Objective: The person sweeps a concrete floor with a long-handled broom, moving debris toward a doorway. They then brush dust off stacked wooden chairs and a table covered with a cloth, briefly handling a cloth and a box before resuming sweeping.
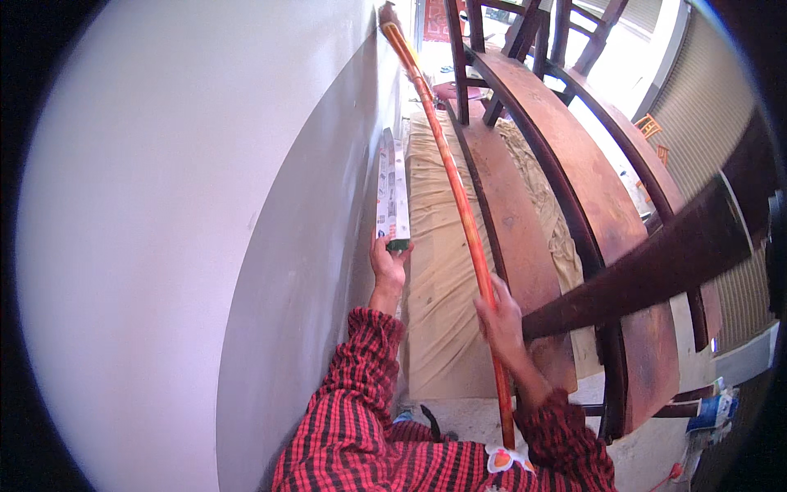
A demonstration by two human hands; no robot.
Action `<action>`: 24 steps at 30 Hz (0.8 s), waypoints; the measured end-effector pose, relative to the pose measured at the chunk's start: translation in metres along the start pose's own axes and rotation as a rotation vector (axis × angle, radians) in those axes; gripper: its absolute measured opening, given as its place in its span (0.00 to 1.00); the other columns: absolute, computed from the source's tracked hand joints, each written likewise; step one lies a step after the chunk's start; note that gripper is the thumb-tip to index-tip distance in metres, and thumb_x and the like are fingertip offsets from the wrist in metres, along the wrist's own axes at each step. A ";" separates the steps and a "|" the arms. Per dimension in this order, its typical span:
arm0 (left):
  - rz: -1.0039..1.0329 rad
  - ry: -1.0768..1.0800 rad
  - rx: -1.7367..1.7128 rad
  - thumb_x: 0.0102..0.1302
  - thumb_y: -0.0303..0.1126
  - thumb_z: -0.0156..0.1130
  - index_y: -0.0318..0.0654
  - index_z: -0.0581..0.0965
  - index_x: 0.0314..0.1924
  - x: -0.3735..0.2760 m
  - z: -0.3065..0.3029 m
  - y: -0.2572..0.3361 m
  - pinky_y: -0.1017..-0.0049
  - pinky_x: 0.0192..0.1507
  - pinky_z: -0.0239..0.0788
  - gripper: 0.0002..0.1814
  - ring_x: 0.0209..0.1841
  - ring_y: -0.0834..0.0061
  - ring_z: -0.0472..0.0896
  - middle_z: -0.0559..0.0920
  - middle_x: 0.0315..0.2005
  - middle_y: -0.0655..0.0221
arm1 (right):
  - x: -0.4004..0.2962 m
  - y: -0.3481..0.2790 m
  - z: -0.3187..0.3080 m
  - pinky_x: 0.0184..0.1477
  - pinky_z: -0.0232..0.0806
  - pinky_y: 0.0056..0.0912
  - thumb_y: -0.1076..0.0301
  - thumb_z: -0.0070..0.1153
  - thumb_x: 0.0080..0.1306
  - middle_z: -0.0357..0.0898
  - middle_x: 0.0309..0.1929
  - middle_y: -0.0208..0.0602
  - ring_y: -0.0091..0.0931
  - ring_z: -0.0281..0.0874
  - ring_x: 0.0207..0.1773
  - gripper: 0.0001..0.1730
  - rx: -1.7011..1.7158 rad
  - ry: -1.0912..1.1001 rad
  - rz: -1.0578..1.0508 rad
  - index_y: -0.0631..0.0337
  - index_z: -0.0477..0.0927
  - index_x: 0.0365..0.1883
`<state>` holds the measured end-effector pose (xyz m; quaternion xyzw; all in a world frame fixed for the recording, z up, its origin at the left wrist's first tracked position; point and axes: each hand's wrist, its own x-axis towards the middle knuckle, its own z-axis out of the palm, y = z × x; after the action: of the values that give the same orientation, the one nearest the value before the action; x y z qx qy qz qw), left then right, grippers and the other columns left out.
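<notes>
My left hand [390,263] grips the near end of a long, narrow white carton [393,190]. The carton bears print and has a green end, and it runs lengthwise beside the wall. Part of my right hand is blurred; this hand [505,320] is closed around the orange-red handle of a long broom [458,184]. Slanting away from me, the broom reaches up to the wall's far end, where its brown head [388,15] shows small. Its lower end comes down close to my checked red-and-black clothing [363,406].
The white-and-grey wall [295,246] rises close on my left. Beige cloth [439,246] covers a low surface ahead. Dark-edged wooden benches [559,141] are stacked on the right, some with legs upward. One thick dark leg [639,264] juts across near my right hand. Small wooden chairs [648,126] stand beyond.
</notes>
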<state>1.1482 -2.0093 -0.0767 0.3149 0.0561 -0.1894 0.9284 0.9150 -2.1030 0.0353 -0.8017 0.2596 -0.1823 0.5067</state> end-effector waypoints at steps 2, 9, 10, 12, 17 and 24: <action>0.053 -0.027 0.013 0.57 0.29 0.47 0.49 0.67 0.56 -0.015 0.010 -0.004 0.61 0.41 0.72 0.24 0.46 0.70 0.73 0.73 0.48 0.69 | 0.064 0.018 0.025 0.33 0.67 0.43 0.67 0.53 0.60 0.75 0.29 0.54 0.45 0.76 0.32 0.24 -0.110 0.093 -0.089 0.63 0.67 0.54; 0.256 -0.065 0.261 0.58 0.29 0.46 0.44 0.61 0.63 -0.022 0.004 -0.006 0.69 0.43 0.70 0.30 0.51 0.72 0.72 0.71 0.54 0.66 | 0.100 0.023 0.007 0.40 0.67 0.49 0.68 0.51 0.60 0.74 0.33 0.61 0.50 0.75 0.37 0.26 -0.333 -0.022 -0.025 0.69 0.65 0.55; 0.284 -0.078 0.304 0.58 0.29 0.46 0.41 0.60 0.64 -0.028 0.011 -0.006 0.69 0.45 0.69 0.31 0.54 0.71 0.71 0.70 0.56 0.64 | 0.080 0.046 -0.013 0.39 0.67 0.51 0.68 0.50 0.60 0.74 0.32 0.61 0.51 0.74 0.36 0.26 -0.464 0.035 -0.373 0.69 0.64 0.56; 0.335 -0.127 0.331 0.58 0.28 0.46 0.36 0.58 0.65 -0.036 0.016 -0.005 0.71 0.52 0.66 0.32 0.56 0.68 0.70 0.67 0.57 0.61 | 0.028 0.088 -0.052 0.38 0.67 0.54 0.68 0.48 0.62 0.74 0.31 0.60 0.54 0.74 0.34 0.27 -0.542 0.037 -0.550 0.66 0.61 0.59; 0.449 -0.112 0.363 0.56 0.21 0.41 0.32 0.56 0.65 -0.079 0.042 0.015 0.67 0.63 0.54 0.33 0.63 0.65 0.63 0.61 0.62 0.59 | -0.148 0.007 -0.136 0.39 0.69 0.43 0.63 0.57 0.58 0.77 0.34 0.57 0.48 0.78 0.38 0.31 -0.309 -0.230 0.362 0.60 0.64 0.59; 0.576 -0.115 0.307 0.58 0.22 0.42 0.35 0.53 0.66 -0.098 0.089 0.024 0.55 0.55 0.65 0.33 0.60 0.58 0.64 0.61 0.61 0.57 | -0.269 0.070 -0.162 0.37 0.67 0.35 0.62 0.59 0.58 0.76 0.31 0.42 0.34 0.76 0.33 0.23 -0.116 -0.010 0.482 0.62 0.72 0.49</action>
<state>1.0655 -2.0141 0.0296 0.4429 -0.1168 0.0573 0.8871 0.5944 -2.0819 0.0319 -0.7451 0.4509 -0.0371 0.4901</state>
